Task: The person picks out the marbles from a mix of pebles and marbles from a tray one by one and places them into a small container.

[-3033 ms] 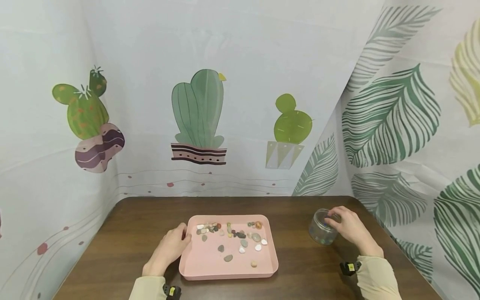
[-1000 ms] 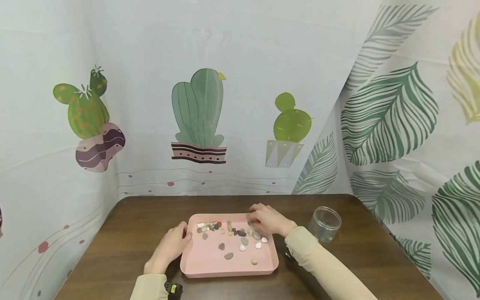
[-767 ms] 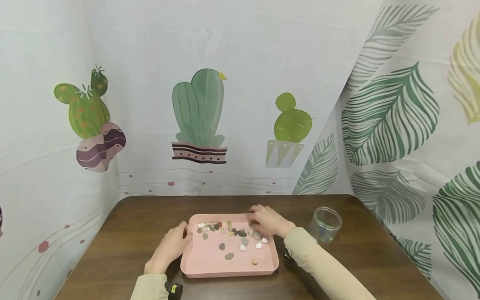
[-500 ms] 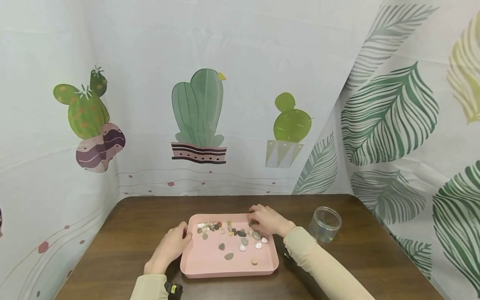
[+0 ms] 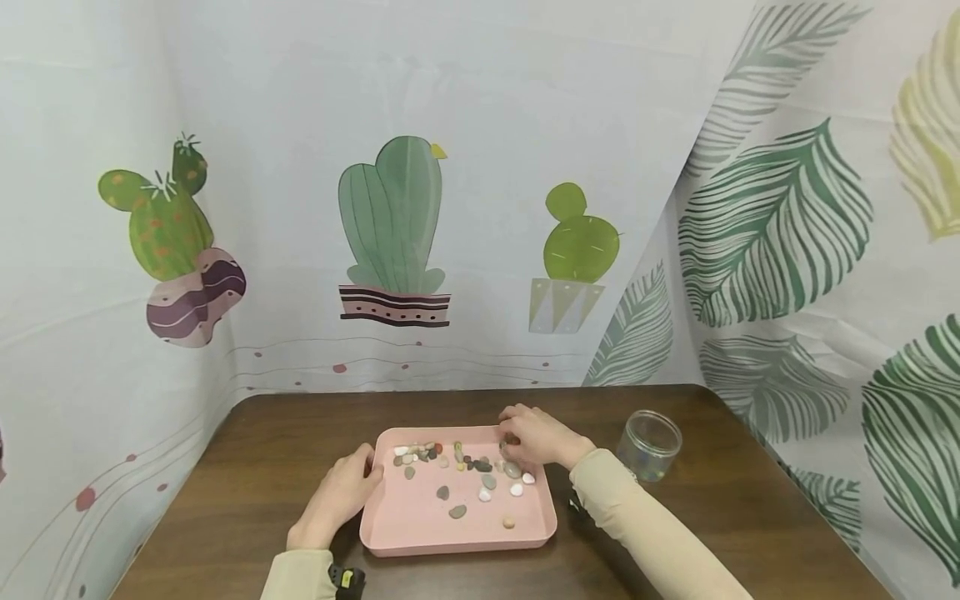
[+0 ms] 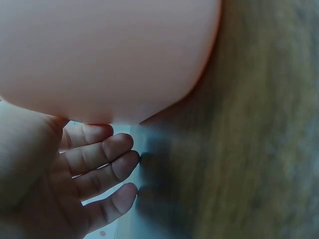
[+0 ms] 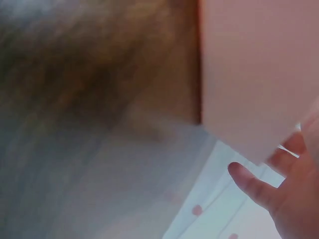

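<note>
A pink tray [image 5: 420,533] of pebbles stands on the table. At its left side is my left hand [image 5: 341,496], thumb at the rim and fingers along the outer wall. The left wrist view shows these fingers [image 6: 107,172] slightly bent beneath the tray's wall. My right hand [image 5: 540,437] reaches over the far right corner, fingertips down among the pebbles. Its thumb and fingertips are mostly hidden, so whether it pinches a pebble cannot be told. A grey-green pebble [image 5: 512,470] lies just below it. One finger [image 7: 251,184] sticks out in the right wrist view.
A clear round jar [image 5: 649,446] with small coloured items low inside stands right of the tray, beyond the right forearm. More pebbles [image 5: 420,454] cluster at the far left of the tray; others lie scattered. A patterned cloth [image 5: 480,358] hangs behind the brown table [image 5: 300,433].
Three seconds ago my right hand was at the jar's mouth; it has moved left to the tray's far right corner and shifted only slightly since. The left hand stays at the tray.
</note>
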The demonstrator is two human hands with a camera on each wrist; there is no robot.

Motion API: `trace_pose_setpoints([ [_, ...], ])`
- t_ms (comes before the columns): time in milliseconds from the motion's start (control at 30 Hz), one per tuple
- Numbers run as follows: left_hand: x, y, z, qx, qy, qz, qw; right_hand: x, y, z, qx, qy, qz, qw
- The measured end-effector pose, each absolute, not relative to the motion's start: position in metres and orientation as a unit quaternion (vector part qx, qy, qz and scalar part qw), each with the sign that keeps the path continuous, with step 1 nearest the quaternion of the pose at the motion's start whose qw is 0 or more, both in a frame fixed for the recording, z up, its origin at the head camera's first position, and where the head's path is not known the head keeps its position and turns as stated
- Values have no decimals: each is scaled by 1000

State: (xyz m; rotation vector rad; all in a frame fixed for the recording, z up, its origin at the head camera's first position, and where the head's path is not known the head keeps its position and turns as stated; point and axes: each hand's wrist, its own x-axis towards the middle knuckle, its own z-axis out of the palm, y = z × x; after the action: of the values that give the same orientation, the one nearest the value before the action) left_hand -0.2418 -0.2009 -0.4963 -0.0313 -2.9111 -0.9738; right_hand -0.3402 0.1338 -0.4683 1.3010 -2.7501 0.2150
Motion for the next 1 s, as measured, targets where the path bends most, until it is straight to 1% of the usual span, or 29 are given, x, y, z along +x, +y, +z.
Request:
trace_pose_setpoints([
  [233,-242,-202,-497,-10,-948,-316,36,-335,142,-460,431,-895,89,69],
  [500,-242,-202,-496,-10,-946,-323,36,-325,156,-452,456,-877,91,122],
  [733,-242,-203,-504,-14,-946,-321,38,-309,173,-445,448,-877,102,137],
  [1000,-243,-204,-501,-13,-947,-319,43,-311,204,-427,441,-872,108,182],
])
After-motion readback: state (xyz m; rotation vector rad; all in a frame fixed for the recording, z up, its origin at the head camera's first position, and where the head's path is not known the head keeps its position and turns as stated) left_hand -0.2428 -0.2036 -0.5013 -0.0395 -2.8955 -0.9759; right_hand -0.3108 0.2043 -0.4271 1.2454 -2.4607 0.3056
